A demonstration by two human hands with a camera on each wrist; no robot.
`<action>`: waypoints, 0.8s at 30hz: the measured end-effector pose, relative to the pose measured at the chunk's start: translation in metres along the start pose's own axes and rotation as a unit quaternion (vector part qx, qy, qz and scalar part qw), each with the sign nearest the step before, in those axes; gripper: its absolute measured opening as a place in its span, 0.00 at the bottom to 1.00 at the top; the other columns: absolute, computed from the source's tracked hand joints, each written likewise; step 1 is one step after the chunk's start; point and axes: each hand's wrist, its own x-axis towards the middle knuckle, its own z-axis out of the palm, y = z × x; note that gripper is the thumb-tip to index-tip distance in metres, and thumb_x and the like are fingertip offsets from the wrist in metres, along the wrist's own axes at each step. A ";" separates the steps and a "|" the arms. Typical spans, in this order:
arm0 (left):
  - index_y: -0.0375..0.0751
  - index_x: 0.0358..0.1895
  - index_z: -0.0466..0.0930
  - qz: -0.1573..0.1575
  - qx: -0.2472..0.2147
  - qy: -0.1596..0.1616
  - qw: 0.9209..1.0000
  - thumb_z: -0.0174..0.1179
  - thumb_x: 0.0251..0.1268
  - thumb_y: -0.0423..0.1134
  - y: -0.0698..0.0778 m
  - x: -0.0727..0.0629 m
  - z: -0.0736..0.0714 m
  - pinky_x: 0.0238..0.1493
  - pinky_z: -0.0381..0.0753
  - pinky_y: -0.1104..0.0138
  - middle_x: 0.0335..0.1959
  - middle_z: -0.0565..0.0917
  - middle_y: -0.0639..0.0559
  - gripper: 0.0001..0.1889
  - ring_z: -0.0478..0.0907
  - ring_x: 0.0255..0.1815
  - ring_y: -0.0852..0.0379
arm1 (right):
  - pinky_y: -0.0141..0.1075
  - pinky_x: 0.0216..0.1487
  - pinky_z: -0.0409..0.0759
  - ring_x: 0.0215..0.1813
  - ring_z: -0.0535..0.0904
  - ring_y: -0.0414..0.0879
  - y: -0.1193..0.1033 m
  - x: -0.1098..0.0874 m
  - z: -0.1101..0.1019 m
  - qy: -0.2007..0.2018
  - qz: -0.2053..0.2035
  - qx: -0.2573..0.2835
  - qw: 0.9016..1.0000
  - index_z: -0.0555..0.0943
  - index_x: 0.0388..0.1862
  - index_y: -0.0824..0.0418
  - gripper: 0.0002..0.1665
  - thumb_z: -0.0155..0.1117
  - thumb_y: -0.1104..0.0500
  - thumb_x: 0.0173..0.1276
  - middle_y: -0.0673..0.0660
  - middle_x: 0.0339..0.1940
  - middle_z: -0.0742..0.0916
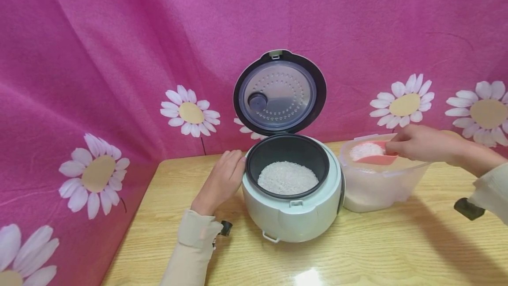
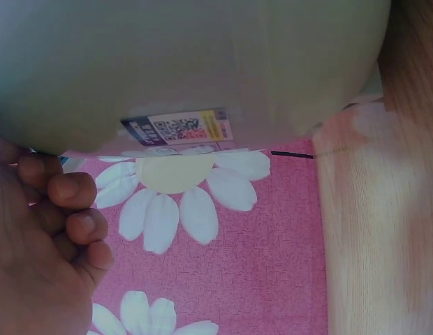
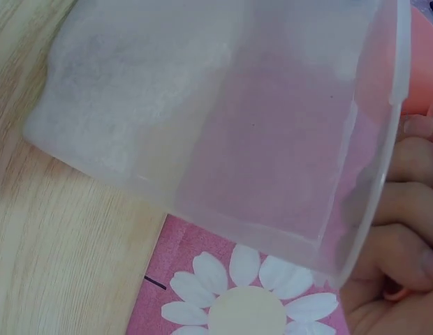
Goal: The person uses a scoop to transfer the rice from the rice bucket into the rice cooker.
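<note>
A white rice cooker [image 1: 293, 215] stands with its lid [image 1: 281, 96] raised, white rice [image 1: 287, 178] in its dark inner pot [image 1: 254, 167]. My left hand [image 1: 224, 175] rests against the cooker's upper left edge; its fingers [image 2: 80, 188] look loosely bent beside the wall, the thumb hidden in the left wrist view. With my right hand [image 1: 420, 144] I grip a pink scoop [image 1: 379, 159] heaped with rice. The scoop is at the mouth of a translucent plastic bin [image 1: 381, 189], which also contains rice. In the right wrist view the bin's wall [image 3: 265, 139] covers part of the scoop.
The bin stands close to the cooker's right side on a wooden table [image 1: 174, 215]. A pink curtain [image 1: 190, 34] with daisies hangs behind and to the left. The upright lid rises near the curtain. A small latch [image 1: 271, 236] juts from the cooker's lower front.
</note>
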 end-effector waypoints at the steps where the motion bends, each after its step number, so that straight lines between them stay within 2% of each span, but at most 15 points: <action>1: 0.41 0.41 0.75 0.001 0.001 0.001 1.000 0.44 0.81 0.39 0.000 0.000 0.000 0.49 0.73 0.60 0.33 0.73 0.50 0.11 0.69 0.42 0.53 | 0.34 0.35 0.65 0.31 0.66 0.37 0.000 -0.001 -0.001 0.002 -0.001 0.000 1.000 0.89 0.40 0.57 0.18 0.56 0.49 0.77 0.46 0.22 0.70; 3: 0.41 0.41 0.74 0.002 0.001 0.002 1.000 0.44 0.81 0.39 0.000 0.000 0.000 0.48 0.73 0.60 0.32 0.73 0.50 0.11 0.69 0.42 0.53 | 0.33 0.33 0.64 0.28 0.64 0.36 0.000 -0.003 -0.001 0.006 -0.003 0.000 1.000 0.87 0.33 0.57 0.18 0.56 0.49 0.76 0.46 0.21 0.68; 5: 0.42 0.41 0.74 0.000 0.000 0.001 1.000 0.44 0.81 0.40 0.000 -0.001 -0.001 0.48 0.73 0.60 0.32 0.73 0.50 0.10 0.69 0.42 0.53 | 0.33 0.30 0.63 0.25 0.61 0.35 0.000 -0.005 -0.001 0.008 -0.003 0.006 1.000 0.80 0.24 0.55 0.20 0.56 0.49 0.76 0.45 0.19 0.66; 9: 0.42 0.41 0.74 -0.004 -0.003 0.000 1.000 0.45 0.81 0.40 0.001 -0.001 -0.001 0.48 0.73 0.60 0.32 0.73 0.50 0.10 0.68 0.42 0.53 | 0.32 0.24 0.59 0.21 0.54 0.35 0.000 -0.008 0.001 0.013 -0.007 0.010 1.000 0.67 0.17 0.51 0.25 0.56 0.49 0.77 0.44 0.16 0.62; 14: 0.43 0.41 0.74 -0.005 -0.004 0.000 1.000 0.44 0.81 0.41 0.001 -0.001 -0.001 0.47 0.73 0.61 0.32 0.73 0.51 0.11 0.69 0.42 0.54 | 0.32 0.23 0.58 0.20 0.53 0.34 0.003 -0.008 0.002 0.016 -0.007 0.019 1.000 0.68 0.17 0.52 0.25 0.56 0.49 0.77 0.43 0.16 0.61; 21: 0.43 0.40 0.74 0.003 0.003 0.005 1.000 0.45 0.81 0.41 0.000 -0.001 0.000 0.47 0.73 0.61 0.32 0.73 0.51 0.10 0.68 0.41 0.54 | 0.35 0.24 0.61 0.21 0.55 0.34 0.004 -0.009 -0.001 0.025 -0.012 0.047 0.999 0.80 0.23 0.57 0.22 0.56 0.50 0.78 0.44 0.16 0.61; 24: 0.43 0.40 0.74 0.005 0.004 0.006 1.000 0.45 0.80 0.40 0.000 -0.001 -0.001 0.47 0.73 0.60 0.32 0.73 0.51 0.09 0.69 0.41 0.54 | 0.36 0.25 0.61 0.21 0.56 0.34 0.000 -0.009 -0.003 0.028 -0.012 0.054 0.998 0.78 0.22 0.57 0.22 0.56 0.51 0.78 0.44 0.16 0.62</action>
